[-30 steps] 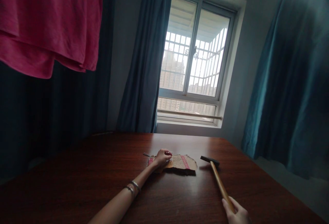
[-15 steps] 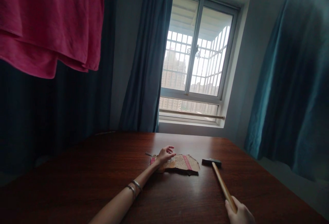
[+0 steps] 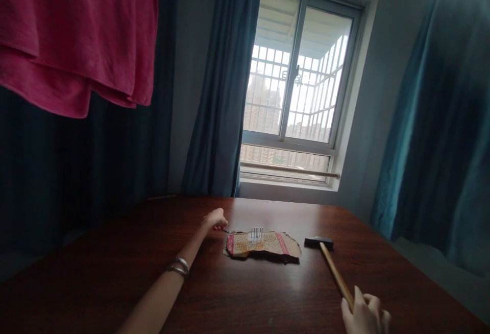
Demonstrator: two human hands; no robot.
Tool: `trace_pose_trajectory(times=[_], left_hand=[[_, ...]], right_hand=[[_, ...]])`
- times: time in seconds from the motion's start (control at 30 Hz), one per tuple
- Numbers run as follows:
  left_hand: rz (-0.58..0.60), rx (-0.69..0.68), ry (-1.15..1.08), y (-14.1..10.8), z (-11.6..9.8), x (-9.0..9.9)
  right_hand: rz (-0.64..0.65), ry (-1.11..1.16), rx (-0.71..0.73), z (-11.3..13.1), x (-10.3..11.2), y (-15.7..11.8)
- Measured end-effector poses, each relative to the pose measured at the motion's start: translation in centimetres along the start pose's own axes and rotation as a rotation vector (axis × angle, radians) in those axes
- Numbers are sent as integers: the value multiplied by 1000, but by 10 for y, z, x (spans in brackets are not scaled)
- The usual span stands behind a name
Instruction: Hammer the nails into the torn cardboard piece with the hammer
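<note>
On the far left of the cardboard piece, my left hand (image 3: 215, 219) rests low at the table with its fingers curled together around a thin metal nail (image 3: 227, 231), whose end sticks out toward the board. The patterned cardboard piece (image 3: 268, 242), with pink bands and torn edges, lies flat on the table. Several nails (image 3: 256, 232) stand upright in a row near its middle. At lower right, my right hand (image 3: 365, 314) grips the wooden handle of a hammer (image 3: 337, 276). The hammer's dark head lies on the table right of the cardboard.
The glossy brown wooden table (image 3: 245, 298) stretches toward a barred window (image 3: 294, 73). Blue curtains (image 3: 214, 94) hang at both sides, and a pink cloth (image 3: 76, 38) hangs at upper left.
My left hand has moved left from above the cardboard to the nail beside it, uncovering the upright nails. The right hand's fingers have shifted on the hammer handle, which stays down.
</note>
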State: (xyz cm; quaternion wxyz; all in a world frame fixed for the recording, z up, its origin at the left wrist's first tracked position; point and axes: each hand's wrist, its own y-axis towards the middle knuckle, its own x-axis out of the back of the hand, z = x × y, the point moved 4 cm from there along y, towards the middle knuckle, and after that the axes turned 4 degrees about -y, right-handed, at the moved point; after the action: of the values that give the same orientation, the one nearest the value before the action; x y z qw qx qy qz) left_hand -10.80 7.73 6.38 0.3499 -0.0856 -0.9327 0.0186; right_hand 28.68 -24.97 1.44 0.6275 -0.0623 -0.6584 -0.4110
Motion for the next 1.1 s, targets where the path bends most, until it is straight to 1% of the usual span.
trace_pose_trajectory(times=[0.07, 0.2, 0.33, 0.43, 0.5, 0.6, 0.7, 0.8, 0.97, 1.1], left_hand=[[24, 73, 130, 2, 9, -1], [-11, 112, 235, 5, 15, -5], [-44, 120, 232, 9, 16, -9], [-8, 132, 195, 13, 19, -10], [32, 141, 164, 15, 21, -10], [54, 165, 128, 16, 24, -11], [53, 197, 109, 14, 25, -12], [81, 235, 109, 10, 24, -12], [89, 257, 107, 10, 24, -12], [42, 238, 125, 13, 27, -12]], right_hand=[[-94, -2, 37, 20, 18, 3], [-139, 91, 119, 66, 46, 16], [-158, 177, 218, 111, 64, 32], [-152, 219, 287, 142, 73, 41], [-133, 258, 334, 162, 75, 46], [-51, 308, 363, 188, 65, 54], [68, 334, 352, 208, 40, 63], [145, 351, 347, 223, 16, 72], [181, 390, 328, 238, -8, 80], [180, 470, 322, 243, -20, 77]])
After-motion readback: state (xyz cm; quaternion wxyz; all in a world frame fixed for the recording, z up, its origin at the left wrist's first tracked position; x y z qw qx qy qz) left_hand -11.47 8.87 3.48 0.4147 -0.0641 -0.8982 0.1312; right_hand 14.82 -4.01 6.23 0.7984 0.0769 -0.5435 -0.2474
